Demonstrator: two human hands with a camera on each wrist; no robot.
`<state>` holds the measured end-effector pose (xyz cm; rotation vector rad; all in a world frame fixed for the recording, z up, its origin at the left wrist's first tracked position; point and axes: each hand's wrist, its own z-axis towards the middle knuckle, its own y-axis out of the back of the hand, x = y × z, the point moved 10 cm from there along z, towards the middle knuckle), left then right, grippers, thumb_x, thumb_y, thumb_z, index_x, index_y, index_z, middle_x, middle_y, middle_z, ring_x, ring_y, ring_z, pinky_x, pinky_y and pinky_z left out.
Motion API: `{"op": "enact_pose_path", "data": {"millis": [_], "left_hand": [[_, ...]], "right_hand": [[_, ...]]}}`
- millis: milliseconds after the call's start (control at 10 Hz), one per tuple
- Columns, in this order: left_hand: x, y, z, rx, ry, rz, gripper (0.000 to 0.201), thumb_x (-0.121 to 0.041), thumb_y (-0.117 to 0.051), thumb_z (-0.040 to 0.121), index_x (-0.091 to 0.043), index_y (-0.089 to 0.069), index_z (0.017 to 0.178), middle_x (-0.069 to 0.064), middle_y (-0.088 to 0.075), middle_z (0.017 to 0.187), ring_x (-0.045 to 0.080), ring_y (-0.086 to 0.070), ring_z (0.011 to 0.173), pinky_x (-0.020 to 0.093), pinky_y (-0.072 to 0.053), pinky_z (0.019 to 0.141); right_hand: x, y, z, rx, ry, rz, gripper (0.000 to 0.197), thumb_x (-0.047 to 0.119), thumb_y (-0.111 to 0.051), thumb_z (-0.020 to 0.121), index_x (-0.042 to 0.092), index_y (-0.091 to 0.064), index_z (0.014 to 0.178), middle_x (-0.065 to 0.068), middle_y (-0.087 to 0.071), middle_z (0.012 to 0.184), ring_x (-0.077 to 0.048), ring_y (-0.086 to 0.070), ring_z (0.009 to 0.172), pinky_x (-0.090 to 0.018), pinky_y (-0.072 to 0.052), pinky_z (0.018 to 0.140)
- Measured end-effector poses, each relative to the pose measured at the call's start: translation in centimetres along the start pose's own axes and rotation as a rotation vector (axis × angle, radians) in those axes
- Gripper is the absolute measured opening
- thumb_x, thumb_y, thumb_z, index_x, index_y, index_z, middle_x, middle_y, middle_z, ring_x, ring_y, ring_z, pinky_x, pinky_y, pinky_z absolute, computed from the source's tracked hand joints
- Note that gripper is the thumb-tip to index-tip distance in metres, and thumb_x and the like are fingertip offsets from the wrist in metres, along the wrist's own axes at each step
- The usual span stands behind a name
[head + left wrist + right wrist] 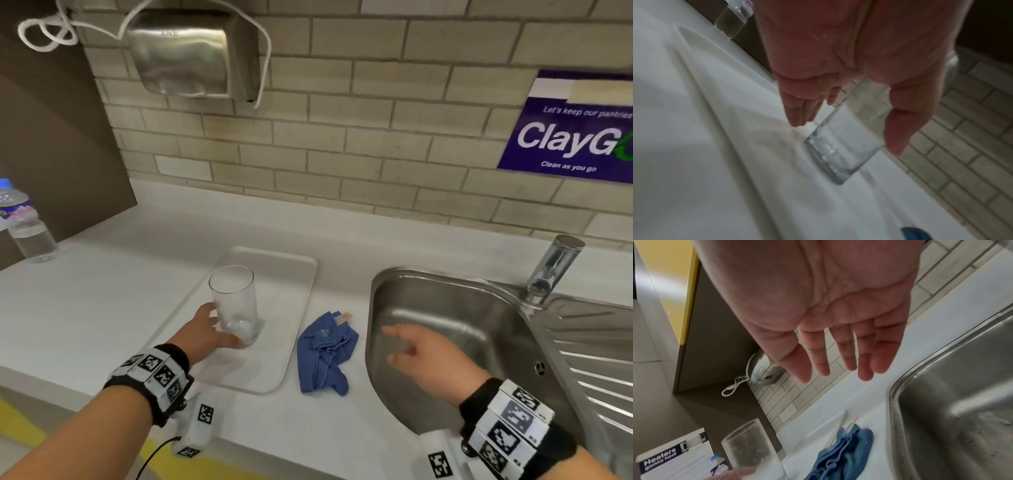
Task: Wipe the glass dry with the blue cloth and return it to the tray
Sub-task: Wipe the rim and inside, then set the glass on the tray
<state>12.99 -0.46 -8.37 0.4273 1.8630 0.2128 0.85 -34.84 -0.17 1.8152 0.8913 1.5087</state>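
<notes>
Counter (102,291), white, runs along a tiled wall; steel sink (445,308) set into it at right, tray (291,274) at centre, bottle (25,222) far left. Tray: pale, shallow, long axis running away from the person. Cloth (325,353): blue, crumpled, lying on the counter between tray and sink, just beside the tray's right edge, not touching the glass. Glass (236,301): clear tumbler, upright on the near part of the tray, long axis vertical, mouth up; whether droplets remain inside cannot be told. Left hand (205,332) reaches in from the left at the glass's lower half; in the left wrist view the thumb (900,126) lies on one side of the wall and the fingers (801,110), pressed together and nearly straight, on the other, so the hand brackets the glass without yet curling round it; firm contact cannot be confirmed. Right hand (424,356) hovers over the sink's near-left part, palm down, fingers spread and relaxed, holding nothing. Key relation: the cloth lies to the left of the right hand's fingertips and slightly toward the person, nearer that hand than the left. Judgement: task at its start; left takes the glass, right should sweep leftward for the cloth
</notes>
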Motion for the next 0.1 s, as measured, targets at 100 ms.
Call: {"op": "enact_pose_path", "data": {"millis": [100], "left_hand": [[-0.81,1.4,-2.53,-0.093,-0.023,0.004,0.111,-0.029,-0.086,0.046,-0.02,-0.036,0.145,0.007,-0.051,0.136,0.025,-0.05,0.124,0.039,-0.041,0.098]], "right_hand": [[-2.55,2.25,-2.84,-0.037,-0.018,0.126,0.038,0.027,-0.061,0.082,0.048,-0.051,0.113,0.015,-0.058,0.084,0.003,-0.053,0.056,-0.013,-0.044,0.059]]}}
